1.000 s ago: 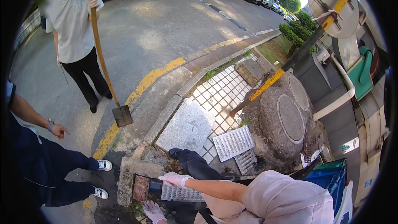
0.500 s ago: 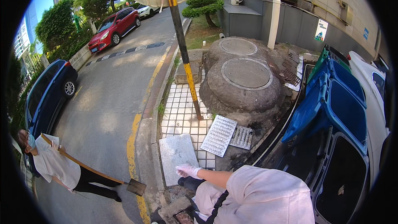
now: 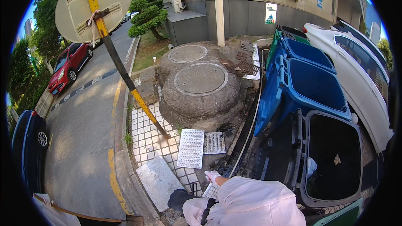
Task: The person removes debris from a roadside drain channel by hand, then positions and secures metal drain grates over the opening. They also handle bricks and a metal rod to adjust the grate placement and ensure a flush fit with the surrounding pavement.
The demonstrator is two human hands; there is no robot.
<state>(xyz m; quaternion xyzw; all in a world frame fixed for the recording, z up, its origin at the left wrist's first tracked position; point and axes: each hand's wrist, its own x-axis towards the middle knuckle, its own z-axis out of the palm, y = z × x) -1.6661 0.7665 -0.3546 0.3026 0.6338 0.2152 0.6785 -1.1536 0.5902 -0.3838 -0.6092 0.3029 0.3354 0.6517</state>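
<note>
My right hand (image 3: 212, 177), in a thin whitish glove, reaches forward from a pale sleeve. Its fingers are curled closed; anything inside them is too small to make out. Just below it lies part of a white studded panel (image 3: 212, 191), largely covered by my sleeve. Ahead, a larger white studded panel (image 3: 190, 148) rests on the tiles, with a smaller studded panel (image 3: 215, 143) beside it. To the left a plain pale sheet (image 3: 159, 182) lies flat, next to my dark shoe (image 3: 178, 199). My left hand is out of view.
A leaning yellow-and-black signpost (image 3: 125, 77) stands ahead, before a raised concrete mound with round covers (image 3: 201, 78). Blue bins (image 3: 272, 96) and an open black bin (image 3: 331, 159) line the right. At lower left, a person's sleeve (image 3: 52, 213) shows beside a wooden shovel handle (image 3: 90, 217).
My view has turned right, bringing the bins closer to the middle. My right hand has moved from above the pale sheet to beside the studded panels. The person with the shovel is now mostly out of view.
</note>
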